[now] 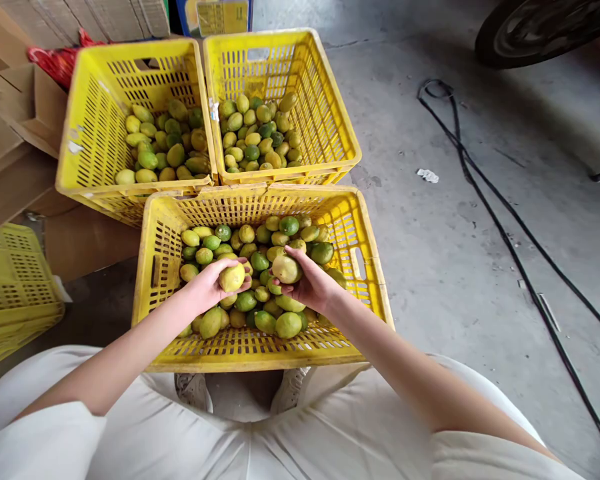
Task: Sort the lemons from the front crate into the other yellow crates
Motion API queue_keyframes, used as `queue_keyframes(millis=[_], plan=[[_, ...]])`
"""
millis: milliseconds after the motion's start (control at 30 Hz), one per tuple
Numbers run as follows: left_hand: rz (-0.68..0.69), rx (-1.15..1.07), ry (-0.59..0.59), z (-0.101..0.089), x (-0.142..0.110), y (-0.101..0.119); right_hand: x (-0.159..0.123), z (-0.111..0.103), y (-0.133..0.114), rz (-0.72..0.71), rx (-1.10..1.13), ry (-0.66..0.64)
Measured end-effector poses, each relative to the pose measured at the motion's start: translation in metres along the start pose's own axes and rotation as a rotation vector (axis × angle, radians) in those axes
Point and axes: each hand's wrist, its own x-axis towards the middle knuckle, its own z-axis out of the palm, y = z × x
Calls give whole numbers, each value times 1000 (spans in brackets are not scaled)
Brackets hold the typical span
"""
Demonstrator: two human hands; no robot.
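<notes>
My left hand [214, 285] is closed around a yellow lemon [232, 278], its fingers curled behind the fruit. In my right hand [311, 280] rests a paler, yellow-green lemon [286, 269], gripped between thumb and fingers. Both hands are over the near yellow crate [263, 365], a short gap apart. Below them lie many green and yellow lemons [289, 325], piled across the crate's floor. My fingertips are partly hidden behind the fruit they hold.
Two more yellow crates, the far left one [87, 113] and the far right one [337, 120], hold lemons and stand against the near crate. Cardboard [17, 160] and another crate [15, 293] lie at left. A black cable [510, 247] crosses the floor near a wheel [510, 40].
</notes>
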Motion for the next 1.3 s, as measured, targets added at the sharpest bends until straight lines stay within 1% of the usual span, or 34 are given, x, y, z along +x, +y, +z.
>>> queue_keyframes(millis=[67, 100, 167, 233, 333, 433, 500, 567, 633, 700, 733, 833, 867, 900, 933, 1000, 1067, 1133, 1200, 1233, 1300], plan=[[-67, 34, 111, -3, 4, -3, 4, -1, 4, 73, 4, 169], [-87, 46, 157, -5, 6, -4, 5, -1, 5, 95, 7, 228], [-102, 58, 211, -10, 11, -7, 7, -2, 8, 110, 18, 280], [-104, 65, 224, -15, 14, -10, 8, -2, 8, 112, 36, 273], [-103, 76, 199, -18, 16, -11, 10, 0, 7, 107, 53, 242], [-104, 94, 165, -16, 17, -12, 10, 1, 8, 101, 43, 248], [-102, 114, 164, -13, 18, -15, 7, 6, 8, 115, 34, 258], [-99, 135, 163, -11, 19, -18, 4, 17, 4, 134, 20, 259], [-104, 155, 149, -11, 20, -21, 0, 38, -6, 137, 5, 243], [-115, 174, 138, -13, 21, -24, -8, 69, -23, 92, 2, 190], [-122, 183, 140, -14, 21, -26, -14, 86, -33, 40, 13, 137], [-135, 194, 152, -18, 24, -29, -41, 134, -62, -150, 75, -168], [-136, 193, 153, -18, 25, -30, -52, 145, -69, -229, 79, -269], [-137, 191, 153, -18, 26, -31, -63, 152, -75, -323, 88, -339], [-137, 187, 149, -18, 27, -31, -73, 155, -79, -412, 96, -373], [-138, 180, 137, -17, 28, -33, -88, 148, -84, -535, 86, -349], [-144, 171, 123, -16, 29, -34, -92, 130, -85, -576, 75, -266], [-158, 159, 115, -18, 28, -38, -87, 103, -85, -543, 107, -214], [-184, 143, 127, -21, 26, -44, -76, 74, -85, -466, 200, -172], [-203, 136, 139, -23, 25, -49, -69, 59, -84, -420, 251, -127], [-246, 118, 160, -27, 22, -60, -56, 33, -82, -352, 339, 6]])
